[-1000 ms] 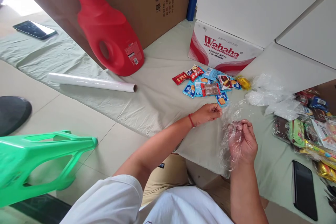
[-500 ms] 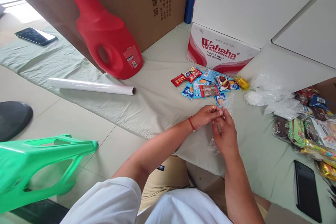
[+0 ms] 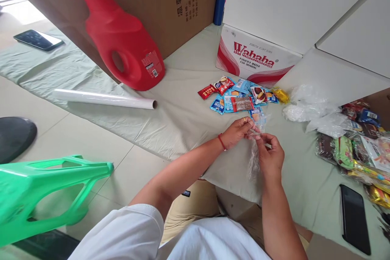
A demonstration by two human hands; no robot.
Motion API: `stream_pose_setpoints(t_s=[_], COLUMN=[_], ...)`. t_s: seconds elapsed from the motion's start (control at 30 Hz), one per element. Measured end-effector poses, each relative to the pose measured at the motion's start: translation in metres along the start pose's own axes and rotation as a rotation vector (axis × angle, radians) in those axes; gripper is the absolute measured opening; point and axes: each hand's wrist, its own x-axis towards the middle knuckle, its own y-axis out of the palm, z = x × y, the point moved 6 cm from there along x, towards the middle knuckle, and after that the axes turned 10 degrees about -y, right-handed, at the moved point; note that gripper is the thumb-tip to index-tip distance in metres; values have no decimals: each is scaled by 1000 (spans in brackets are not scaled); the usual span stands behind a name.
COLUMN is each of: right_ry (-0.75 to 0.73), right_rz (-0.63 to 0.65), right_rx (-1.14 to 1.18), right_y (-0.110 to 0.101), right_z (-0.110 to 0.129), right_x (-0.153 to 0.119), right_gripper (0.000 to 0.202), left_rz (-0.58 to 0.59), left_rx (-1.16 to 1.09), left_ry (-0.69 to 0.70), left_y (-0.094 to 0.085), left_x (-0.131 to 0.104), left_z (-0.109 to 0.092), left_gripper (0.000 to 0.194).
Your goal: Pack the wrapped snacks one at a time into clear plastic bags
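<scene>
A clear plastic bag (image 3: 253, 161) hangs crumpled between my two hands, over the near part of the cloth. My left hand (image 3: 237, 132) pinches one part of it, with a ring on a finger and a red cord at the wrist. Thumb and fingertips of my right hand (image 3: 270, 152) close on another part, a little to the right. Just beyond my hands lies a pile of small wrapped snacks (image 3: 242, 103), in blue, red and brown packets, with a yellow one (image 3: 280, 95) at its right end.
A Wahaha carton (image 3: 258, 57) stands behind the snacks. To the left are a red jug (image 3: 128, 40) and a white roll (image 3: 105, 99). On the right lie crumpled clear bags (image 3: 313, 109), more packed snacks (image 3: 344, 152) and a black phone (image 3: 356, 215). A green stool (image 3: 18, 187) stands at left.
My hands have drawn slightly apart, my right hand shifting right and turning. More of the clear bag shows between and below them.
</scene>
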Motion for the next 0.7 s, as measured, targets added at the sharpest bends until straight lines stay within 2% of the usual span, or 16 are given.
stream_pose_setpoints(t_s=[0.2,0.37,0.43,0.5,0.6,0.7], right_ry=[5,-196,-307,-372,-324,-117], right_rz=[-93,-151,-138,-105,-106,-177], right_rx=[67,-138,-211,-238,-160,50], right_y=[-5,-9,-5,-1,0,-8], right_z=[2,12,19,24,23,12], right_x=[-5,-8,-10,-11,-11,-10], right_gripper=[38,31,28,27,27,32], left_rz=[-202,-156,-105,-119,-282,-378], left_rx=[-12,29,74,113,-5,-151], left_ry=[-61,-66,-72,-59,-48,-94], left_y=[-12,-8,-3,-1,-7,-11], left_x=[6,1,0,-1,-3,-7], left_z=[6,0,0,0,3,7], left_gripper=[38,45,49,45,30,21])
